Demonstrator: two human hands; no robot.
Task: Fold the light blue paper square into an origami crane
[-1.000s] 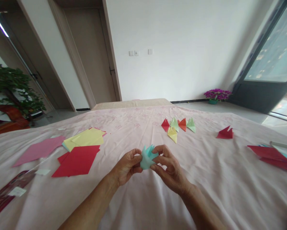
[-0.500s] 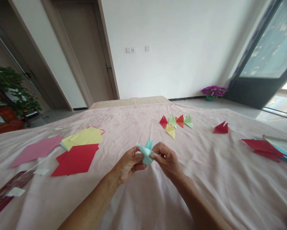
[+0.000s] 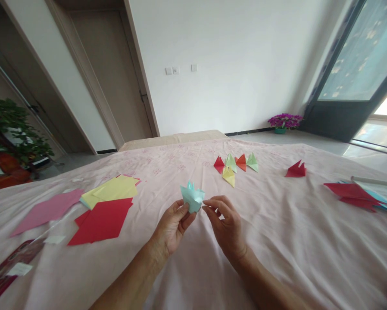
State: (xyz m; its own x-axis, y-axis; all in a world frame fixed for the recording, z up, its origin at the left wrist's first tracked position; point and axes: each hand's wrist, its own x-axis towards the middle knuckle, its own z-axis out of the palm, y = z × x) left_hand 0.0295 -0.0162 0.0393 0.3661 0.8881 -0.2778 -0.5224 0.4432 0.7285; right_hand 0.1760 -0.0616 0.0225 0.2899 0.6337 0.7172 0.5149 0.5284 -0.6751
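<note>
On the near left, a dark red patterned packet is lying on the pale pink cloth. Beyond it a pink sheet, yellow sheets and red sheets are resting loose; a sweep of my forearm could be scattering or creasing the red ones, the nearest to me.

My left hand is pinching the lower part of a light turquoise folded paper between thumb and fingers, its points standing upward, above the middle of the cloth. If my thumb is pressing too hard, the thin layers could be crumpling; if too lightly, the piece could be twisting or springing loose.

My right hand is holding thumb and forefinger narrowly together at the paper's right edge. I cannot tell whether they are gripping it; a sharp tug there could be tearing a point or setting a crooked crease.

Farther right, a cluster of small folded papers is sitting close together, then a lone red folded piece; both are lying well clear of my fingers, so only a careless reach could be flattening them.
</note>
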